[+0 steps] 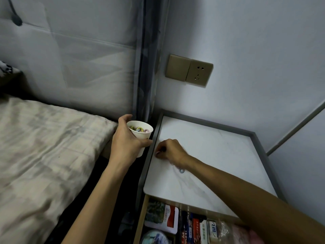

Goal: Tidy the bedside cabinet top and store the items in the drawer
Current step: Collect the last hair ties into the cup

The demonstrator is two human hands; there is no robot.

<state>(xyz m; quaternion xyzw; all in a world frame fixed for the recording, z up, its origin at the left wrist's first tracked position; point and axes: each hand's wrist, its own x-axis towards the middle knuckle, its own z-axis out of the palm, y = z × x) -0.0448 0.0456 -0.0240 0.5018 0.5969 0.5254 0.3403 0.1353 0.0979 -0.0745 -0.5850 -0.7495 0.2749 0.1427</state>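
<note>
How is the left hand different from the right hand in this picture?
The left hand grips a white paper cup in the air; the right hand rests on the cabinet top. The left wraps wide around the cup; the right pinches a small item. Both are bare.

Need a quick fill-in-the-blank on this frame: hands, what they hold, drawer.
1. The left hand holds a white ___ of coloured rings.
2. The right hand pinches a small item on the ___ top.
3. The drawer below stands ___.
Missing: cup; cabinet; open.
</note>
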